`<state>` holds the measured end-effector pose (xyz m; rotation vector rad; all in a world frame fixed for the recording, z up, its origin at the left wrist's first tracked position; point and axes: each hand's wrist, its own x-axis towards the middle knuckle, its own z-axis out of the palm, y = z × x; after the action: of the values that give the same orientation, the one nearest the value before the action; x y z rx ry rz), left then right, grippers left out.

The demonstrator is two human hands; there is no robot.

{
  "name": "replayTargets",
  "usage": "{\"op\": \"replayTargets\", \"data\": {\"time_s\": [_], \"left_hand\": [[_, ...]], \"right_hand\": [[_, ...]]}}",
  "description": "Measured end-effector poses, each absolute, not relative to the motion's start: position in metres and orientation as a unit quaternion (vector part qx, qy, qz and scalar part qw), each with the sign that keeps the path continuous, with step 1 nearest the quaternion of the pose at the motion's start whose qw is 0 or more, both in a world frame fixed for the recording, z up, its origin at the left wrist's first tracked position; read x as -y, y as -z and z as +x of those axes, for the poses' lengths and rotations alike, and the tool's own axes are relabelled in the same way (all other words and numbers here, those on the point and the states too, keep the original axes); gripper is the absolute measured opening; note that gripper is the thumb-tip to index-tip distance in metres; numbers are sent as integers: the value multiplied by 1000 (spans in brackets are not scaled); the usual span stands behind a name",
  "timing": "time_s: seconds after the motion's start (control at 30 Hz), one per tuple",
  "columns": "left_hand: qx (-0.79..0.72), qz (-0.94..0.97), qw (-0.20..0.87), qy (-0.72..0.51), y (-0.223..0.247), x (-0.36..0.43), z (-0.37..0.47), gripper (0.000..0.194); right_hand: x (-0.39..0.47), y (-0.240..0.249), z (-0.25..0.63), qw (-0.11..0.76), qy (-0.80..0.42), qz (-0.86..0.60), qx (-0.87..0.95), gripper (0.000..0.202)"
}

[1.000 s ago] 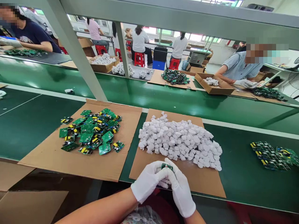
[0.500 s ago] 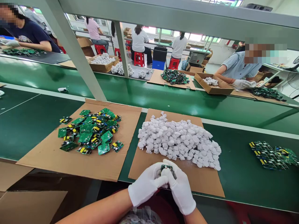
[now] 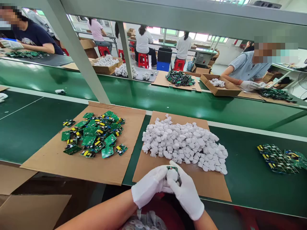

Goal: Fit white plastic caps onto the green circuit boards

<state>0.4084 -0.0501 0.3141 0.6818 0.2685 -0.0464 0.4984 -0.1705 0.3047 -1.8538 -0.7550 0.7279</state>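
Both my hands wear white gloves and meet over the front edge of the cardboard. My left hand [image 3: 150,185] is closed on one side of a small green circuit board [image 3: 171,168], of which only the top edge shows. On the other side, my right hand [image 3: 185,190] grips it too, fingers curled behind. A rounded white piece [image 3: 172,176] lies against the board between my thumbs. Just beyond my hands spreads a heap of similar white pieces [image 3: 182,140]. To the left, a pile of green circuit boards with yellow and black components [image 3: 92,132] rests on cardboard.
Several circuit boards [image 3: 275,159] stand grouped on the green bench at right. A green conveyor belt [image 3: 153,100] runs behind, carrying a small white item [image 3: 60,91]. A slanted metal post [image 3: 79,54] rises at left. Across the belt, co-workers sit near an open carton [image 3: 219,88].
My right thumb has shifted down, and the rounded white piece now shows more fully against the board. The small white item on the belt has moved left.
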Motion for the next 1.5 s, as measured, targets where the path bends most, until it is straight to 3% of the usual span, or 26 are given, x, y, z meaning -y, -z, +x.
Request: {"op": "replayTargets", "data": {"time_s": [0.1,0.23,0.4,0.57,0.8,0.97,1.23,1.37,1.5], "left_hand": [[-113,341,933,11,-316,50,408,29],[-133,358,924,25,-319,50,408,25],[-191,396,898,32,-319,51,409,36],[-220,443,869,8,-316,52,411,39],[-124,266,954,56,-303,43,412,44],[-124,323,938,27,-308,45,410,28],[-139,360,921,51,-317,44,409,36],[-153,385,909,44,-319,43,409,29],[-161,383,908,60,-324,41,409,29]], "right_hand": [[170,-306,497,448,-282,-787,316,54],[172,-303,502,471,-320,-742,354,58],[172,-302,503,485,-286,-760,325,41],[170,-301,500,521,-296,-733,321,43],[167,-305,503,528,-316,-728,301,52],[163,-309,500,476,-285,-776,299,50],[165,-311,506,573,-354,-693,257,47],[162,-310,504,587,-379,-677,233,49],[161,-309,505,582,-323,-698,264,40]]}}
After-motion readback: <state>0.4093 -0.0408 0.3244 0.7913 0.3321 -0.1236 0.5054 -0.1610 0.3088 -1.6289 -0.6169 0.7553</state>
